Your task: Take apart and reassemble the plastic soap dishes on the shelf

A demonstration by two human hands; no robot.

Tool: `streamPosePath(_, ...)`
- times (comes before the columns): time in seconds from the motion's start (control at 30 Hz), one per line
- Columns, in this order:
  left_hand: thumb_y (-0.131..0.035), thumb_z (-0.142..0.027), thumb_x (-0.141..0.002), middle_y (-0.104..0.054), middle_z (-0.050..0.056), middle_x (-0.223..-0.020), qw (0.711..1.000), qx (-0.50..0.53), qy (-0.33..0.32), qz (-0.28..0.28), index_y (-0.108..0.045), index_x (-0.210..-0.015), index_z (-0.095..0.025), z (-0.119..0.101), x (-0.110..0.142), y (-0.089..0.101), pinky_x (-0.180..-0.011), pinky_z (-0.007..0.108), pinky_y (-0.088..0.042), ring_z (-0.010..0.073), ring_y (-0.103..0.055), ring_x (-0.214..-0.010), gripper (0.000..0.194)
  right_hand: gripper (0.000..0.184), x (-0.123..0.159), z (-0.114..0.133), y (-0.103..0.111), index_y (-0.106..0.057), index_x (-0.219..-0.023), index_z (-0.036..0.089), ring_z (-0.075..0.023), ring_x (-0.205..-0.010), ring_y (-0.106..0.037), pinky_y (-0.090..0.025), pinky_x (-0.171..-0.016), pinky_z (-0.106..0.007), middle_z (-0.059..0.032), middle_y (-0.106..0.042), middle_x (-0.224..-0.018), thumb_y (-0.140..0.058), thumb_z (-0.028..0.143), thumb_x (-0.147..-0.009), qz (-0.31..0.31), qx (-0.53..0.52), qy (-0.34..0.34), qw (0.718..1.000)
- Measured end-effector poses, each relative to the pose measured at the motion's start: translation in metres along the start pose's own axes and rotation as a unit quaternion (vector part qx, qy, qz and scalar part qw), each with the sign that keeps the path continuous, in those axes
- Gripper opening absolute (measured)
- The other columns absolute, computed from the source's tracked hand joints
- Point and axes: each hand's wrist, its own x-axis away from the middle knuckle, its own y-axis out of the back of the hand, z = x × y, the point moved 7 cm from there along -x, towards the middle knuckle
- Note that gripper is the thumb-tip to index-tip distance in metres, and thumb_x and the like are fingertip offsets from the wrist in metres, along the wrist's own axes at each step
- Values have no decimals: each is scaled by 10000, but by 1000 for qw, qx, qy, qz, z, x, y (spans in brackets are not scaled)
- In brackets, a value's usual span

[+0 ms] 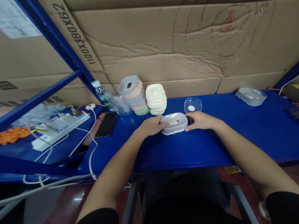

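Note:
On the blue tabletop in front of me is a grey oval plastic cover [177, 127] with a pale piece showing through its middle slot and a cream rim under it. My left hand [152, 126] grips its left end, thumb on top. Around the right end curl the fingers and thumb of my right hand [201, 120]. Just behind sits a clear shallow dish [193, 104] with a white round spot. A stack of cream lidded-looking pieces [156, 99] stands behind my left hand, beside a stack of grey, peach and green covers [134, 95].
To the left are clear plastic cups [122, 106], a bottle [102, 92], a phone [106, 124] and a white power strip [60, 131] with trailing cables. Another translucent cover [251, 96] lies at the back right. A cardboard wall [157, 36] rises behind the blue table [154, 157].

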Motion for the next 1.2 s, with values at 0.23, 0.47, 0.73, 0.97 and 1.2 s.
streamPosePath(0.23,-406,-695,-978,-756,118,-1158,1000,-21,-21,-10,-622,-1248,-213,-4,1,-1,-850,375,-498,313,-706,-1064,593,898,3,-1,1,-590,-1447,177,-230,-795,-688,-489,-718,-339,-33,-726,-880,-905,547,-692,13,-93,22,995)
streamPosePath(0.47,-449,-607,-1002,-765,85,-1039,996,-18,-64,-56,-631,-1279,-201,-11,3,10,-812,345,-493,270,-713,-977,524,821,2,-3,0,-609,-1293,171,-252,-817,-690,-478,-696,-337,-47,-729,-917,-933,554,-643,-4,-41,5,999)
streamPosePath(0.73,-483,-563,-1000,-735,48,-893,992,6,-102,-78,-653,-1240,-192,-14,4,16,-713,319,-449,221,-689,-829,473,854,4,-1,2,-564,-1332,187,-282,-915,-705,-504,-773,-367,-61,-739,-997,-944,505,-636,-5,-49,17,999)
streamPosePath(0.97,-494,-536,-991,-758,79,-1000,996,-11,-81,-43,-624,-1309,-193,-10,2,9,-784,340,-487,252,-709,-918,486,829,3,2,1,-589,-1389,213,-262,-879,-694,-492,-757,-356,-40,-736,-977,-920,484,-678,-9,-28,32,999)
streamPosePath(1.2,-383,-562,-1035,-766,122,-1077,996,-42,-73,-24,-616,-1311,-184,-11,1,4,-853,368,-504,289,-715,-1021,522,759,2,7,0,-640,-1349,221,-232,-778,-662,-454,-677,-326,-20,-722,-882,-873,576,-720,6,-10,45,999)
